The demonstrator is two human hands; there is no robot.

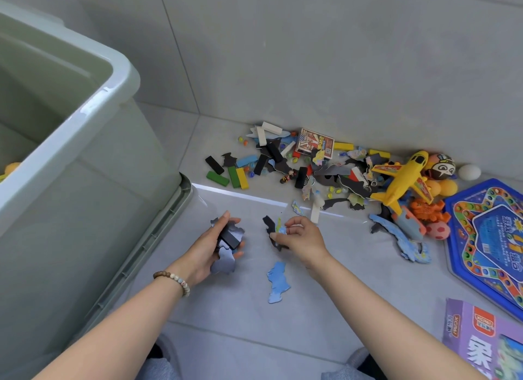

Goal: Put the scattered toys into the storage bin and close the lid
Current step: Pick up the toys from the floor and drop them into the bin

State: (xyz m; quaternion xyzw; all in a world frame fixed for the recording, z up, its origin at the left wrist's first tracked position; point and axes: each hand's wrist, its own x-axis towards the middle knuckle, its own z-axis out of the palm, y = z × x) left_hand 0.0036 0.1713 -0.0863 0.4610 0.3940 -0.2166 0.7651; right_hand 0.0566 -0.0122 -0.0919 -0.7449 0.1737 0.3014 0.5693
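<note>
A pale green storage bin (pixel 85 116) stands open at the left, with something orange just visible inside. Its lid (pixel 158 226) lies flat under it on the floor. My left hand (pixel 209 246) is closed on a stack of flat puzzle pieces (pixel 226 255) and a black block. My right hand (pixel 300 238) pinches a few puzzle pieces (pixel 273 228), dark and blue ones. A blue puzzle piece (pixel 278 282) lies on the floor between my forearms. Scattered toys (pixel 311 164) lie in a heap by the wall, among them a yellow toy plane (pixel 402 178).
A blue hexagonal board game (pixel 492 238) lies at the right, a purple box (pixel 481 340) below it. Balls, a white egg (pixel 469 172) and an orange crab toy (pixel 430 209) sit by the plane. Tiled walls close the corner behind the heap.
</note>
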